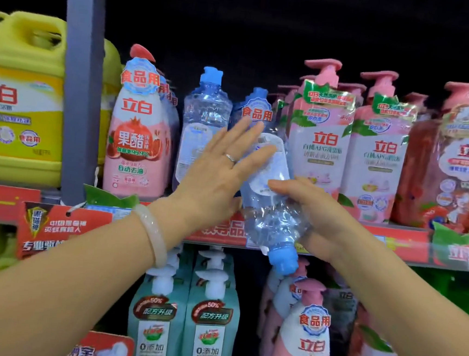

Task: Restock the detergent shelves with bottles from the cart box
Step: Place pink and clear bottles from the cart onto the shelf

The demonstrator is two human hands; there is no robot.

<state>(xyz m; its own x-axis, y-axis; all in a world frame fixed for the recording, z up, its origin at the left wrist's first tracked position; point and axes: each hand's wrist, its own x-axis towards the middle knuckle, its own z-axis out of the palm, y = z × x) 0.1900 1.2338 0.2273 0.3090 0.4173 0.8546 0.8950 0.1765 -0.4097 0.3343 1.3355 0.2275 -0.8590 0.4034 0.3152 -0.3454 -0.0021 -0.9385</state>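
At the far left of the upper shelf (5, 186) stands a yellow jug (22, 96), then a grey upright post (80, 84), then a pink pomegranate bottle (138, 129) and a clear bottle with a blue cap (204, 118) standing upright. The person's left hand (216, 173) is spread flat, fingers straight and apart, a ring on one finger and a pale bangle (152, 233) on the wrist; its fingertips lie against the upper side of a clear bottle (268, 198) and do not close round it. That bottle is tipped upside down and slanted, base up toward the shelf, blue cap pointing down over the shelf edge. The right hand (318, 216) grasps it from the right, thumb across the front. Further right stand pink pump bottles (321, 145).
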